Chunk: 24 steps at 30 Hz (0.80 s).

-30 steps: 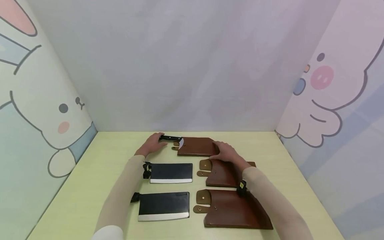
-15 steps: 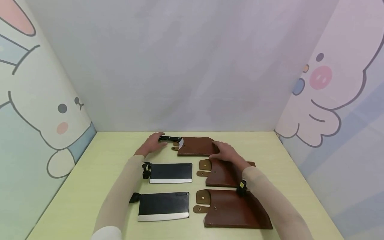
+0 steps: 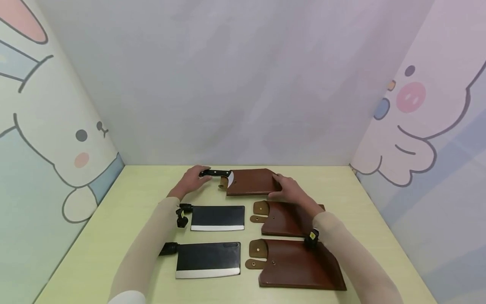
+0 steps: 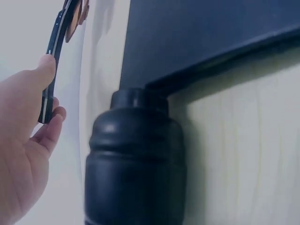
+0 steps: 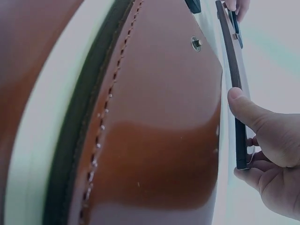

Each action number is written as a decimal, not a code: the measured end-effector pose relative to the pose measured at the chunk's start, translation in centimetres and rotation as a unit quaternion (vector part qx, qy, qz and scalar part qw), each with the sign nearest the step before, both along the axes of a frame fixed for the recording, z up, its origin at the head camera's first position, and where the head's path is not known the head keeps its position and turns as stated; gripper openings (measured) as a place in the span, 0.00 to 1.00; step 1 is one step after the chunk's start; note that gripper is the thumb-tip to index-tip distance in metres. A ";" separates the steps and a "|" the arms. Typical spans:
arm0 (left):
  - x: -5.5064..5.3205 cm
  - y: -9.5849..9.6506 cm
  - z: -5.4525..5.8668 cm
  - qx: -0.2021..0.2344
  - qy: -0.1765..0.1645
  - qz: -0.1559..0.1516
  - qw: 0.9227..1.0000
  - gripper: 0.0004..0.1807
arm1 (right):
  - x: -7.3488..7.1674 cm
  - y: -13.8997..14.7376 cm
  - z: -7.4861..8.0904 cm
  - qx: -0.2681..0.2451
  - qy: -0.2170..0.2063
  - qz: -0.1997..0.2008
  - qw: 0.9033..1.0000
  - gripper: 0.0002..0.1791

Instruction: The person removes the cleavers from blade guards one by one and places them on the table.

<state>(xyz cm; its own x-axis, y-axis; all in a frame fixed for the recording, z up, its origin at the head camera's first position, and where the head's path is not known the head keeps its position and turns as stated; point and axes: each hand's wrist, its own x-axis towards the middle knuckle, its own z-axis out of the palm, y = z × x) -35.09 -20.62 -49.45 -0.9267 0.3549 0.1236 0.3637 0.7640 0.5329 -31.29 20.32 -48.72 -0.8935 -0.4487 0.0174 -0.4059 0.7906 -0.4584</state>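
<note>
At the back of the table, my left hand (image 3: 190, 181) holds the black riveted handle (image 3: 217, 173) of a cleaver, thumb on one side and fingers on the other in the left wrist view. Most of its blade is hidden inside a brown leather sheath (image 3: 251, 182); a curved sliver of bright steel shows at the mouth. My right hand (image 3: 291, 190) grips the sheath's right end, and the right wrist view has the thumb on one face and fingers behind the dark edge. Beneath the handle hangs a small brown strap (image 3: 224, 182).
Nearer me on the left lie two bare black-bladed cleavers, the middle one (image 3: 217, 217) and the front one (image 3: 208, 257). To their right are two leather sheaths, a middle one (image 3: 282, 221) and a larger front one (image 3: 296, 266), both with flaps unfastened. A grey wall rises behind the table.
The sheathed cleaver has risen slightly and shifted a little to the right, both hands moving with it. The other cleavers and sheaths lie as before.
</note>
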 end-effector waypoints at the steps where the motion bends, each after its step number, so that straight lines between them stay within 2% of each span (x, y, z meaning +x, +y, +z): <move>1: 0.1 0.0 0.1 0.001 0.003 0.001 1.000 0.29 | 0.1 0.0 0.1 0.000 0.002 0.000 1.000 0.50; 8: 0.6 0.0 0.7 0.015 0.033 0.021 0.999 0.23 | 0.7 0.1 0.5 0.000 0.030 0.001 1.000 0.49; 13: 0.9 0.1 1.1 0.019 0.049 0.023 0.998 0.19 | 1.3 0.2 0.8 -0.008 0.046 0.000 0.999 0.50; 24: 1.4 0.4 1.5 0.012 0.085 0.028 0.996 0.22 | 2.2 0.6 0.7 -0.019 0.047 -0.016 0.999 0.50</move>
<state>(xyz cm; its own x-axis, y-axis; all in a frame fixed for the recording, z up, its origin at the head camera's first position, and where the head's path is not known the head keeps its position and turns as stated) -33.68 -20.19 -47.97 -0.9099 0.2986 0.2879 0.4075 0.7732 0.4859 -29.13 20.90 -48.03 -0.9008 -0.4179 0.1179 -0.4237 0.7864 -0.4495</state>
